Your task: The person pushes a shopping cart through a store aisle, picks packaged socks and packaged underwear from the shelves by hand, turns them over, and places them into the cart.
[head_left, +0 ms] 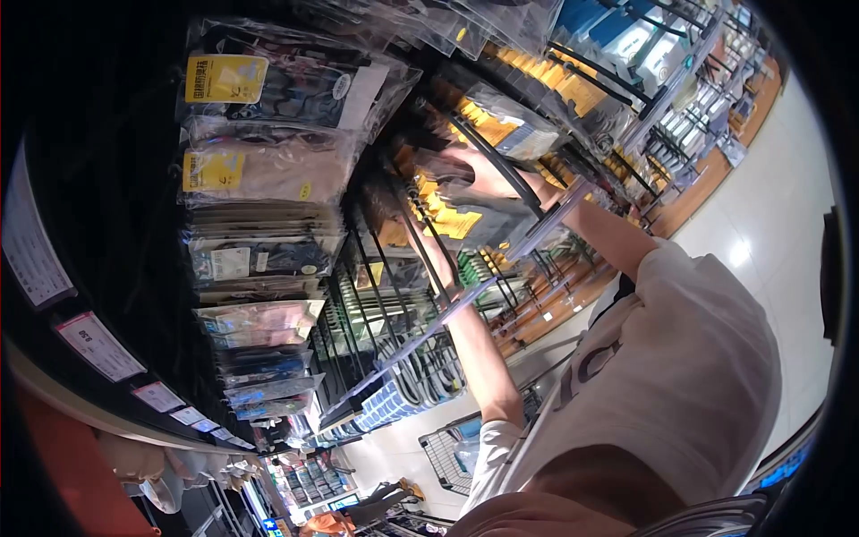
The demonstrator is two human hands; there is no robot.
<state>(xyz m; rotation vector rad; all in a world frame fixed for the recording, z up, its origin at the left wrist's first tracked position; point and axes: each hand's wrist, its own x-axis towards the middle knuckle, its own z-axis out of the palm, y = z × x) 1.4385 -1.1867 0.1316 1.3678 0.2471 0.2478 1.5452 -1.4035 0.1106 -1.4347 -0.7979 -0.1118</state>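
Observation:
Both my arms reach into a rack of hanging packs; the view is tilted sideways. Higher in the frame, my right hand [479,168] curls at the edge of a row of plastic packs with yellow headers [450,215]. Its fingers look closed on these packs, partly hidden by a black hook [488,148]. My left hand [431,251] is on the other side of the same row, against the packs, with its fingers mostly hidden behind headers and hooks. Grey and dark fabric shows in the packs' clear film.
Sock packs with yellow labels [224,79] hang at the left beside a strip of price tags [98,347]. Clear tag holders [550,219] cap the protruding hooks. A shopping cart [447,461] stands on the pale floor [738,215]. A person in orange [329,524] is farther down the aisle.

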